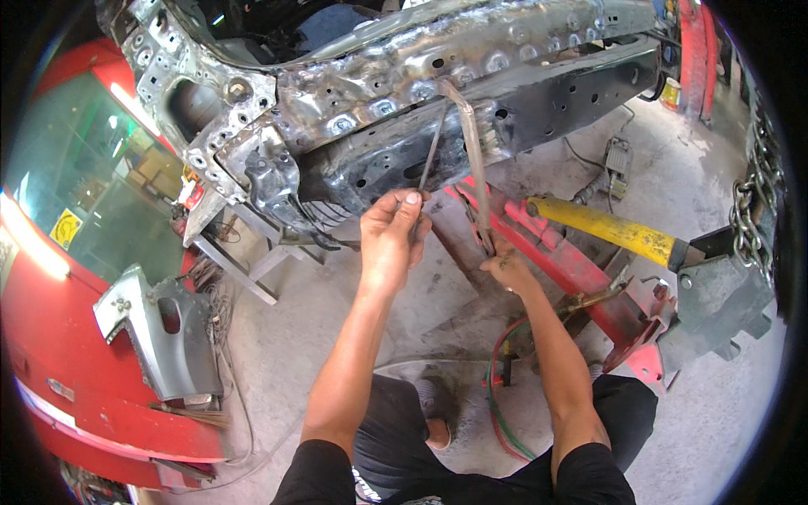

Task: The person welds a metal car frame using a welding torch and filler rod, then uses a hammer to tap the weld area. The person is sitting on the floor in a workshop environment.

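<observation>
My left hand (393, 229) is closed round a thin metal rod (433, 150), pinching it between thumb and fingers. The rod slants up to the lower seam of the bare metal car body rail (370, 84). My right hand (509, 268) grips the lower end of a gas torch with a long bent tube (473, 147). The tube's hooked tip points at the same seam, close to the rod's upper end; whether either touches the metal I cannot tell. No flame shows. Below the seam runs a dark beam with holes (572, 93).
Red and green hoses (495, 396) hang beside my right forearm. A red steel arm (547, 244) and yellow cylinder (610, 227) extend at right, near a hanging chain (749, 219). At left, a grey fender (160, 337) leans by a red booth wall (50, 328). A metal stand (244, 269) is below the rail.
</observation>
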